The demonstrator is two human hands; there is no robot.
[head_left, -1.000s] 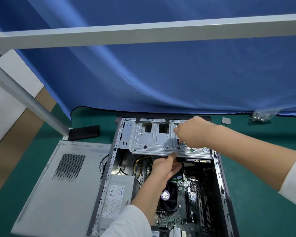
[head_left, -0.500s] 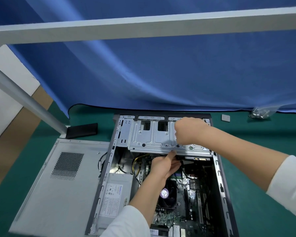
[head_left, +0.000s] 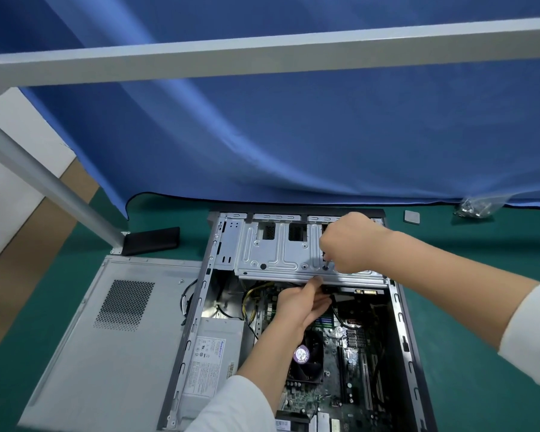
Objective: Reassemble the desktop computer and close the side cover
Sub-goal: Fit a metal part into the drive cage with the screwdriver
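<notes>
Reaching into the open desktop computer case, I keep both hands at the silver drive cage at its far end. My right hand is curled into a fist on the right part of the cage; it seems to grip something small and dark, but I cannot tell what it is. My left hand is just under the front edge of the cage, fingers half bent around a black cable, thumb touching the metal edge. Below my left wrist I see the CPU fan on the motherboard, and the power supply beside it. The side cover lies flat on the green mat, touching the left side of the case. A black block sits behind the cover.
</notes>
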